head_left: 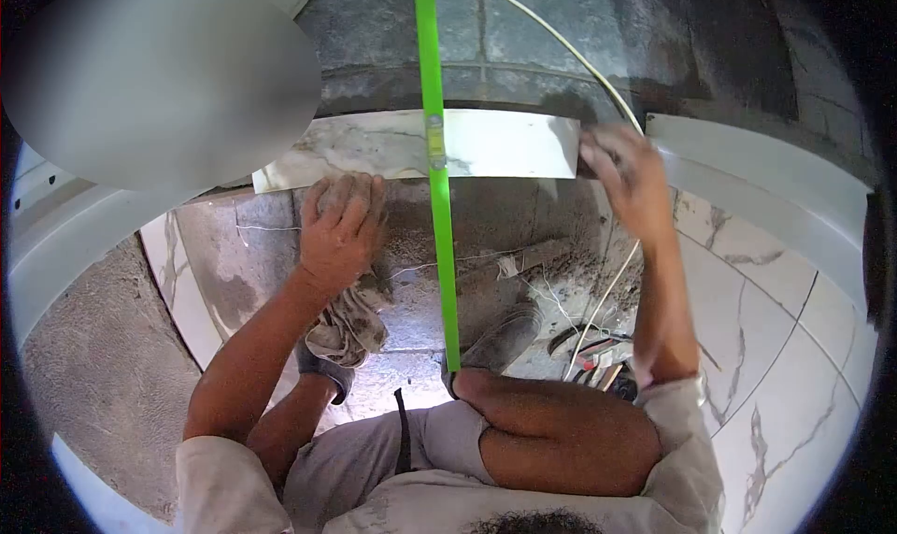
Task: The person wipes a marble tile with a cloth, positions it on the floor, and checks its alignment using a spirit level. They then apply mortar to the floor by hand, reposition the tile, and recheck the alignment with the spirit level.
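Observation:
A narrow white marble-patterned tile strip (374,142) lies crosswise in front of me. Across it runs a long green spirit level (444,254), its vial over the strip and its near end by my knee. My left hand (344,226) rests at the strip's near edge, fingers stretched forward and slightly bent, fingertips at the edge. At the strip's right end is my right hand (628,174), its fingers half bent and apart, a little blurred. Contact between that hand and the strip is hard to make out. Neither hand touches the level.
A crumpled rag (350,328) lies by my left foot. A pale cable (598,76) curves past my right hand towards tangled wires and tools (603,361). White door frame parts (757,174) stand on both sides. Veined floor tiles (747,300) lie to the right, rough mortar (103,366) to the left.

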Tool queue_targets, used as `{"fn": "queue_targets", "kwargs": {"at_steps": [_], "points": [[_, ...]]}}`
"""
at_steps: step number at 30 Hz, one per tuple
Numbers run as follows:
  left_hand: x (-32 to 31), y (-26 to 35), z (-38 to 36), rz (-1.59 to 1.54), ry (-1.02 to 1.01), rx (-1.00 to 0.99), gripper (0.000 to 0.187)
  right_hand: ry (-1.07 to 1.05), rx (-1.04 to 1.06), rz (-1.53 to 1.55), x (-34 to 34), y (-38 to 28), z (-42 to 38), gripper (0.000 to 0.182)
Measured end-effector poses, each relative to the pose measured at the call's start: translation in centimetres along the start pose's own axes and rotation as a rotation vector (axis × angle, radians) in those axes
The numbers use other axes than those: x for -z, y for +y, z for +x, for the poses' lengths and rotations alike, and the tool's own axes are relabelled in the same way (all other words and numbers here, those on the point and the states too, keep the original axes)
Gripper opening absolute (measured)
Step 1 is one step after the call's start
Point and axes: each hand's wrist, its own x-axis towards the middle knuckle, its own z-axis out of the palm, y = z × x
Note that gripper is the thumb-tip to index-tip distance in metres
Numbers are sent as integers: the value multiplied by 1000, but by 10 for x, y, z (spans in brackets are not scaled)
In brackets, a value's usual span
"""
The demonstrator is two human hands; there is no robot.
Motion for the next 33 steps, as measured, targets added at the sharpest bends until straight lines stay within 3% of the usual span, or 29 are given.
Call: {"fn": "queue_targets", "kwargs": {"at_steps": [2,3,5,6,8,9,13,17,19,21,23,25,29,31,33], "points": [[3,1,1,4,-22,-15,51,-54,191,-87,4,-1,38,30],[2,1,2,15,-10,-17,52,-42,184,-81,-2,6,51,30],[2,-1,1,33,-5,-32,54,-309,149,-73,-15,20,74,42],[1,-2,0,32,-12,-27,54,-300,141,-64,-19,20,85,42],[2,-2,-2,4,-33,-50,54,-557,139,-99,-22,16,95,51],[0,-3,-4,16,-44,-31,55,-552,51,-135,-25,14,92,50],[-6,-2,-4,14,-37,-7,58,-198,151,-16,-8,22,69,49],[-2,-1,2,-11,-21,-33,58,-61,87,72,29,30,13,39],[1,1,5,31,-42,-36,55,182,-94,83,24,41,-34,41],[1,0,7,41,-23,-75,58,90,-559,107,20,47,-90,32],[5,2,8,28,-58,-74,60,18,-793,164,-7,49,-141,29],[4,1,9,24,-50,-92,61,-16,-723,57,-63,73,-213,27],[8,0,11,38,-80,-109,61,62,-888,42,-91,52,-235,28],[16,2,14,58,-121,-115,61,363,-753,22,-104,64,-232,32],[20,2,18,72,-148,-131,60,404,-777,17,-107,70,-210,32]]}}
